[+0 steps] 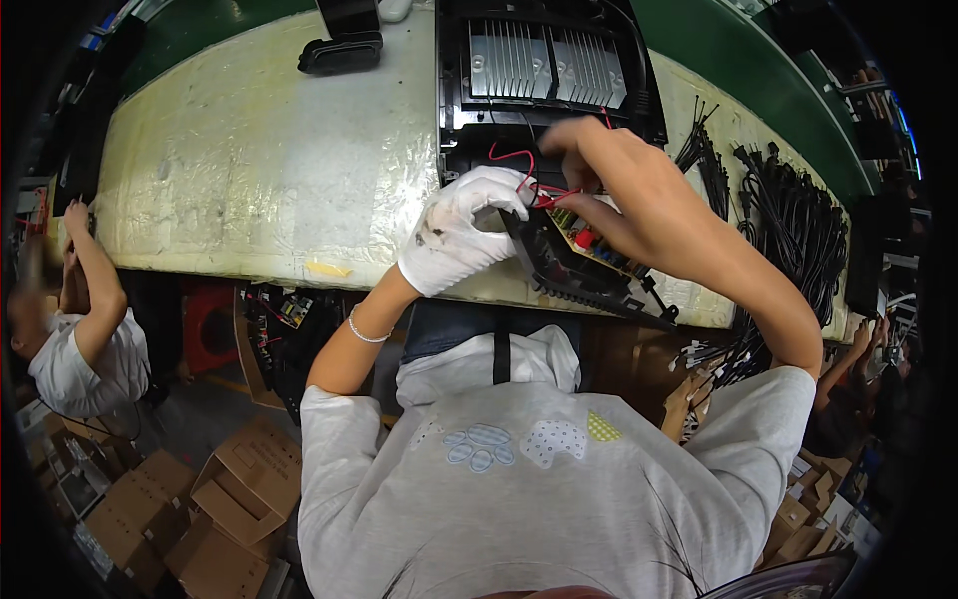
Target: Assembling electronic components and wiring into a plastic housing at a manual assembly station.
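Note:
A black plastic housing [559, 268] with a circuit board [582, 238] in it sits tilted at the near edge of the bench. My left hand [464, 228], in a white, smudged glove, is closed on its left end. Thin red wires [514, 155] loop up by the gloved fingers and run toward my right hand. Bare and curled, my right hand [629, 185] is over the board, its thumb near the wires. Its fingers are partly blurred and hidden, so a grip on the wires cannot be made out. Beyond lies a larger black casing [455, 118] with finned metal heat sinks [547, 62].
Bundles of black cables [788, 215] lie along the bench's right side. A black stand-like part [341, 52] is at the back left of the plastic-covered bench [249, 170]. Cardboard boxes [244, 474] are on the floor at lower left. Another person [90, 329] works at far left.

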The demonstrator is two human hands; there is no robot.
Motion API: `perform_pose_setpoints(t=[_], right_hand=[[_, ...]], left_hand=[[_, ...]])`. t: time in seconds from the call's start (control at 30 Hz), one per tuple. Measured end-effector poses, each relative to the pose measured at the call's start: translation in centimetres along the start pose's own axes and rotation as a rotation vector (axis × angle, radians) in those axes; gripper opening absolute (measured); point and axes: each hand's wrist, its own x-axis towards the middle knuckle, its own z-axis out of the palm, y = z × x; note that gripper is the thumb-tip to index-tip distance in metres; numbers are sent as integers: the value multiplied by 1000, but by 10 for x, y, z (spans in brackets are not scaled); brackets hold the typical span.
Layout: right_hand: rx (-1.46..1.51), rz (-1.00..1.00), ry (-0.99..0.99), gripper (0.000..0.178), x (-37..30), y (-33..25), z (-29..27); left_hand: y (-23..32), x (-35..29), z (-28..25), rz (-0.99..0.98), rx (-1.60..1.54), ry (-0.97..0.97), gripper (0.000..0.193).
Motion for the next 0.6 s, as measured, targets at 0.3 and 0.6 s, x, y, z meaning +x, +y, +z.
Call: perform_pose_setpoints(t=[0.3, 0.6], right_hand=[[60, -87, -168, 10, 4, 4, -6], [-222, -301, -14, 34, 26, -12, -11]], left_hand=[[0, 7, 4, 21, 47, 52, 27], [0, 0, 4, -55, 41, 91, 25]])
